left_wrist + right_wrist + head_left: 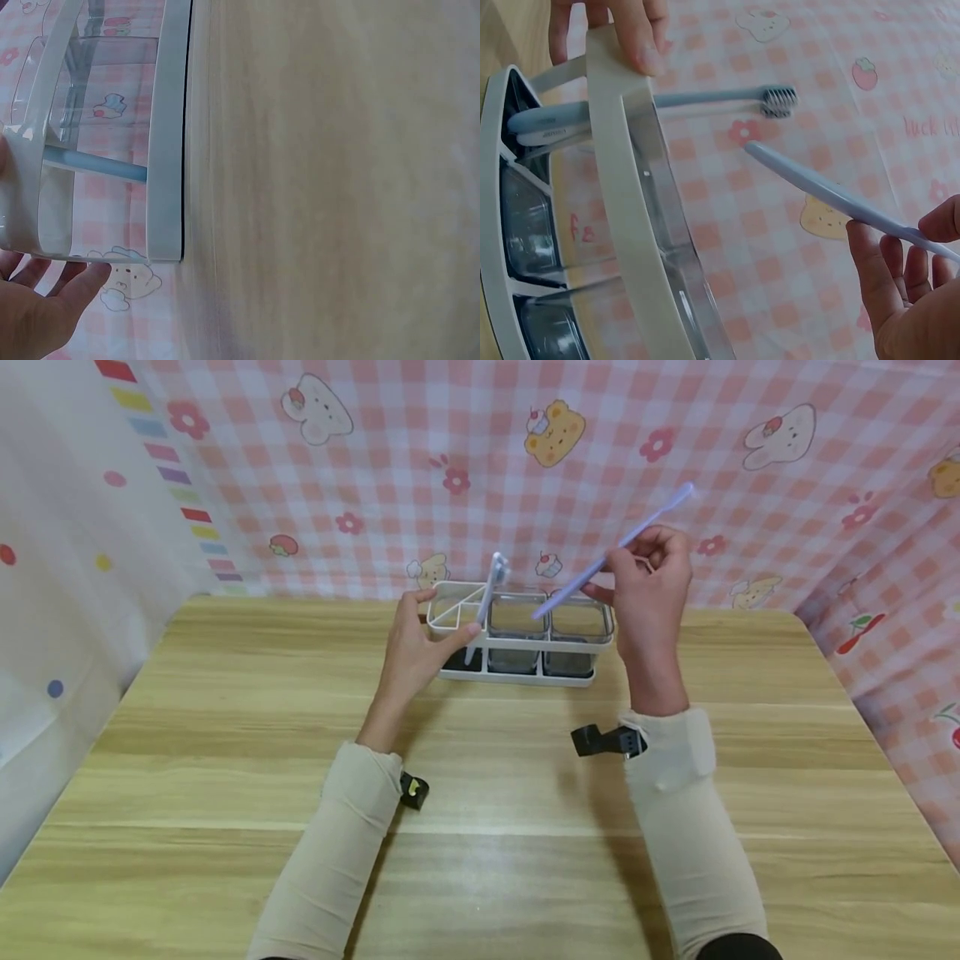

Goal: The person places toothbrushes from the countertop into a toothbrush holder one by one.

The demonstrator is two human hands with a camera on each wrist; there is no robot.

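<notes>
A white toothbrush holder [513, 679] stands at the back of the table, with divided slots at its left and two clear cups [517, 614] beside them. My left hand [412, 643] grips its left end, thumb in front and fingers at the side and back. A light blue toothbrush [712, 97] stands in the left section, bristles up. Above the cups, my right hand [654, 581] pinches a slim lavender toothbrush [577, 581] between thumb and fingers. It is tilted, its lower end over the middle cup. Its bristles cannot be made out.
The holder rests on a wood-grain table [480, 827]. Right behind it hangs a pink checked cloth [390, 468] with cartoon animals. A white dotted cloth [67, 568] borders the left side. Black wrist mounts [600, 741] stick out from the sleeves.
</notes>
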